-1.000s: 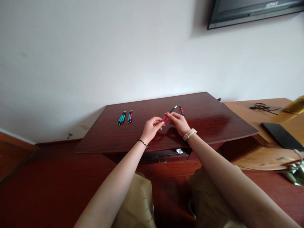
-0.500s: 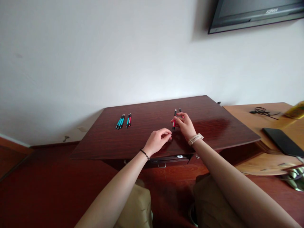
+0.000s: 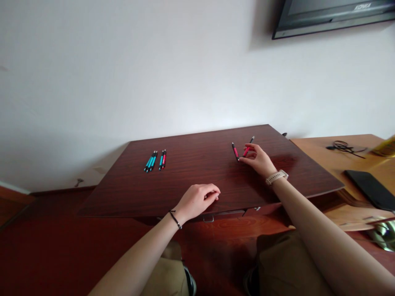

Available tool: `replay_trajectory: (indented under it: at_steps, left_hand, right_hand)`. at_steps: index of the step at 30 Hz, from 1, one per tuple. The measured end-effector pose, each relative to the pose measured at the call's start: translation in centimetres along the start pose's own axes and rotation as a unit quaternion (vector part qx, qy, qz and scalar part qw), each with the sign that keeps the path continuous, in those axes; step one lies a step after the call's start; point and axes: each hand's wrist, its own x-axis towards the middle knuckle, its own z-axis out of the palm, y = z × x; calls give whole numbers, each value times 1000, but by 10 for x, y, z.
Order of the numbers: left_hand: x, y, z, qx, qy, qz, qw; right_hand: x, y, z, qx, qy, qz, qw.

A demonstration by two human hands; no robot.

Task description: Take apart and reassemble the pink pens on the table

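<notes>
My right hand [image 3: 257, 159] is over the right part of the dark wooden table, its fingers closed on a pink-and-black pen [image 3: 247, 151] that leans up to the right. Just left of those fingers lies another pink-and-black pen [image 3: 235, 151]. My left hand [image 3: 197, 200] hovers by the table's front edge, fingers curled together and nothing visible in them. On the left of the table [image 3: 191, 160], several turquoise-and-black pens [image 3: 150, 161] lie side by side. Beside them is a pair, one turquoise pen [image 3: 161, 160] and one pink pen [image 3: 164, 159].
A lighter wooden desk [image 3: 321, 152] adjoins on the right, bearing a black cable [image 3: 344, 147], a black phone-like slab [image 3: 368, 188] and a yellow object [image 3: 384, 147]. A television [image 3: 336, 18] hangs on the white wall. A drawer handle [image 3: 208, 219] shows below the front edge.
My right hand has moved right with the pink pen, which now tilts to the right instead of standing nearly straight. My left hand has drawn back towards me, away from the pen.
</notes>
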Motion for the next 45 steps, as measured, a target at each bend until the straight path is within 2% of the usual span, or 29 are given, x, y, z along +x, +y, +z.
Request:
replay_trajectory:
  at_steps: [8, 15, 20, 31, 39, 45]
  left_hand:
    - [-5, 0, -3, 32, 1, 24, 999]
    - [-4, 0, 3, 23, 5, 52, 998]
    - [-5, 1, 7, 30, -2, 66, 997]
    - [-4, 1, 8, 39, 7, 88, 995]
    - [-3, -1, 10, 46, 11, 106, 993]
    - [-3, 0, 10, 51, 12, 108, 993]
  right_hand:
    - [5, 16, -7, -54, 6, -23, 998]
    - [7, 12, -2, -123, 11, -24, 992]
    - [7, 9, 2, -131, 25, -14, 991]
    - [10, 20, -10, -106, -19, -4, 994]
    - [6, 7, -11, -162, -11, -2, 987]
    - [5, 4, -10, -191, -28, -40, 980]
